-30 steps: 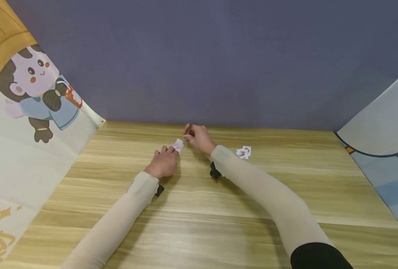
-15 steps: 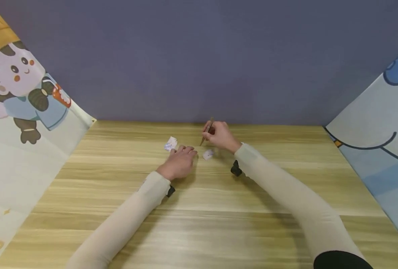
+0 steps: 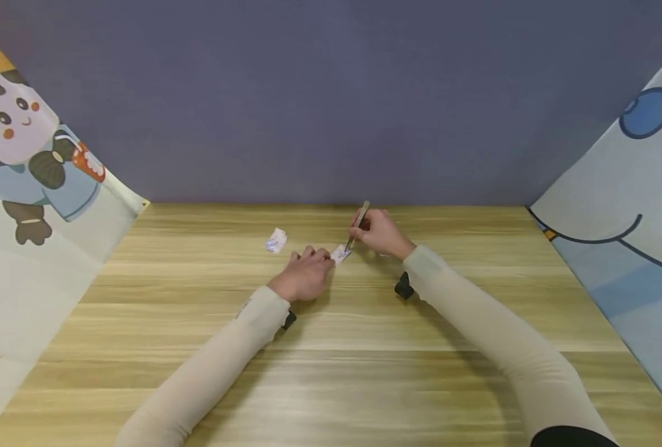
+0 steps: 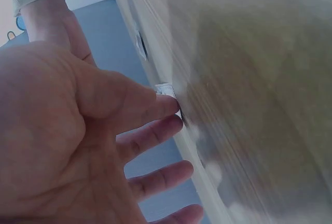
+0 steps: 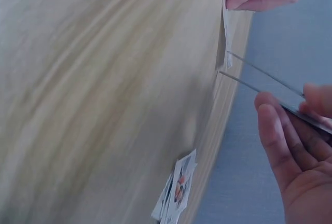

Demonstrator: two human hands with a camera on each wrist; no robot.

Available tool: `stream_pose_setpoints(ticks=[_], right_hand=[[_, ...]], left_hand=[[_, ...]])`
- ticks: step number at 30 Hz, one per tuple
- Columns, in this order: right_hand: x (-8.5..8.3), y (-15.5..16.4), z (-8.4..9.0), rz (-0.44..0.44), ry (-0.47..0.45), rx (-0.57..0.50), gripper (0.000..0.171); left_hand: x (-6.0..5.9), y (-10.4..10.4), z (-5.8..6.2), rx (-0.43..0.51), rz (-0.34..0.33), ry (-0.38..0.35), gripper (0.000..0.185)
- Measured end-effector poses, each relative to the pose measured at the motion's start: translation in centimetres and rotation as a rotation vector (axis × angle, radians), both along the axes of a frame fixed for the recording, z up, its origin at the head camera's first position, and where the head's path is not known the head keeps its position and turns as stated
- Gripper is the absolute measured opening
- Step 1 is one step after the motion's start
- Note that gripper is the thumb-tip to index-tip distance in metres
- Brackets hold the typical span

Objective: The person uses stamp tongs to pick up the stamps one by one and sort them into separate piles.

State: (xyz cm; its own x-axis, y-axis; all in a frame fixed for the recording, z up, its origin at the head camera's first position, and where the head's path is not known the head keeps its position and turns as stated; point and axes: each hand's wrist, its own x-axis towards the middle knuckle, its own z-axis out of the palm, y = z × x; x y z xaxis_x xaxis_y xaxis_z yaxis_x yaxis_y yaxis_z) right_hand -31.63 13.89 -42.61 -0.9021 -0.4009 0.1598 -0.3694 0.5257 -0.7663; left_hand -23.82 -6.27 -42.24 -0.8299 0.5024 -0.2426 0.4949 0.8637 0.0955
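My right hand point(image 3: 380, 233) holds a pair of tweezers point(image 3: 357, 226) like a pen, tips down. Its two tips stand apart at the end of a small white paper piece point(image 3: 340, 253) with bluish print. On that piece's other end lie the fingertips of my left hand point(image 3: 304, 274). In the left wrist view, the fingers point(image 4: 163, 177) are fairly straight, and the thumb and index tip partly cover the paper. Seen from the right wrist, the paper point(image 5: 226, 37) stands slightly off the table, with the tweezers' tips point(image 5: 224, 63) either side of its end.
A small pile of similar papers point(image 3: 276, 240) lies left of my left hand. Another stack point(image 5: 179, 187), printed with an orange figure, lies near my right wrist, mostly hidden in the head view. The wooden table point(image 3: 331, 385) ends at a grey-blue wall point(image 3: 331, 105).
My left hand has moved from the left pile onto the single paper piece. The tweezers have moved right, away from that pile, and come down at this piece. The head view has shifted slightly.
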Motion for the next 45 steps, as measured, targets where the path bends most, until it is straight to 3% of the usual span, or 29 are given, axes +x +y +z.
stream_pose_setpoints(ticks=[10, 18, 24, 33, 40, 45], right_hand=[[0.6, -0.2, 0.1, 0.038, 0.01, 0.038, 0.004], [1.0, 0.5, 0.7, 0.047, -0.049, -0.012, 0.004], [0.8, 1.2, 1.0, 0.046, -0.013, -0.016, 0.006], [0.3, 1.0, 1.4, 0.023, 0.057, 0.013, 0.005], [-0.1, 0.8, 1.1, 0.019, 0.023, 0.007, 0.005], [-0.5, 0.5, 0.7, 0.018, -0.013, -0.008, 0.005]], left_hand=[[-0.5, 0.3, -0.1, 0.025, 0.015, 0.022, 0.053], [-0.7, 0.6, -0.2, 0.023, 0.024, 0.012, 0.053], [-0.8, 0.7, -0.4, 0.059, 0.029, 0.031, 0.055], [-0.8, 1.1, -0.8, 0.056, -0.013, 0.066, 0.048], [-0.7, 1.1, -0.5, 0.082, -0.019, 0.049, 0.045], [-0.5, 1.1, -0.3, 0.069, -0.077, 0.049, 0.046]])
